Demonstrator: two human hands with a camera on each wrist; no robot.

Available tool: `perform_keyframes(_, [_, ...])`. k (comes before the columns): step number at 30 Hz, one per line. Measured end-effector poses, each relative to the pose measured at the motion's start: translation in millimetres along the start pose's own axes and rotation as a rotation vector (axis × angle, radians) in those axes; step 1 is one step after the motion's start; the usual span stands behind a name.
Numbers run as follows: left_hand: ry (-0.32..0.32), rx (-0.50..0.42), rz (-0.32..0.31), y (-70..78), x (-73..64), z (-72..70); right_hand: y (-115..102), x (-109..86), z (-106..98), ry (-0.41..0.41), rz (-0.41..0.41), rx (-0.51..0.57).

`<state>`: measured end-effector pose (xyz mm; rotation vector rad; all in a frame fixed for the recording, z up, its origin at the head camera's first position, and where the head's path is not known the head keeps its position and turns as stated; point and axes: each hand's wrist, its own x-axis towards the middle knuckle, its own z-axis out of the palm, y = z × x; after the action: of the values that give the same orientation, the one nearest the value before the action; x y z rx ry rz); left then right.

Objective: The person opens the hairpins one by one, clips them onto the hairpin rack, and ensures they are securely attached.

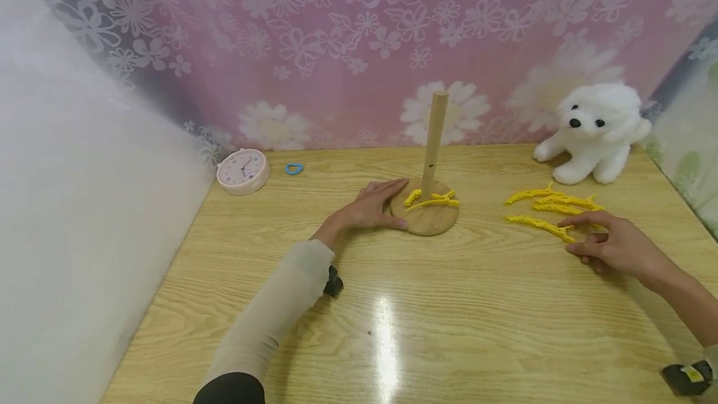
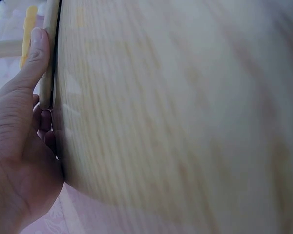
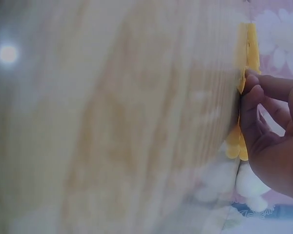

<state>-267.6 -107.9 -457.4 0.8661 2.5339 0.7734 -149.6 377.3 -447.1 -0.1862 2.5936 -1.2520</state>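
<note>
A round wooden base (image 1: pixel 430 224) with an upright wooden post (image 1: pixel 434 142) stands mid-table. My left hand (image 1: pixel 370 207) holds the base by its left edge, thumb at the front and fingers spread towards the back. In the left wrist view the thumb (image 2: pixel 37 48) lies along the disc's rim. A yellow hair clip (image 1: pixel 440 202) lies on the base beside the foot of the post. To the right, my right hand (image 1: pixel 617 245) pinches the end of another yellow hair clip (image 1: pixel 533 223) lying on the table. Several more yellow clips (image 1: pixel 530 194) lie just behind it.
At the back right sits a white plush dog (image 1: pixel 597 136). A pink clock (image 1: pixel 244 171) and a small blue ring-like piece (image 1: pixel 294 169) lie at the back left. A flowered pink curtain (image 1: pixel 336 48) hangs behind the wooden table (image 1: pixel 449 323).
</note>
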Motion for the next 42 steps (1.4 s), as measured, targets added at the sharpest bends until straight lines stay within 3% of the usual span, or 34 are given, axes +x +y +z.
perform_keyframes(20, [-0.004,0.017,-0.002,0.9,1.6,-1.4,-13,2.4,5,0.02,-0.042,-0.019])
perform_keyframes(42, [-0.001,0.009,-0.006,-0.7,1.5,0.9,-63,28.8,18,0.329,-0.121,-0.188])
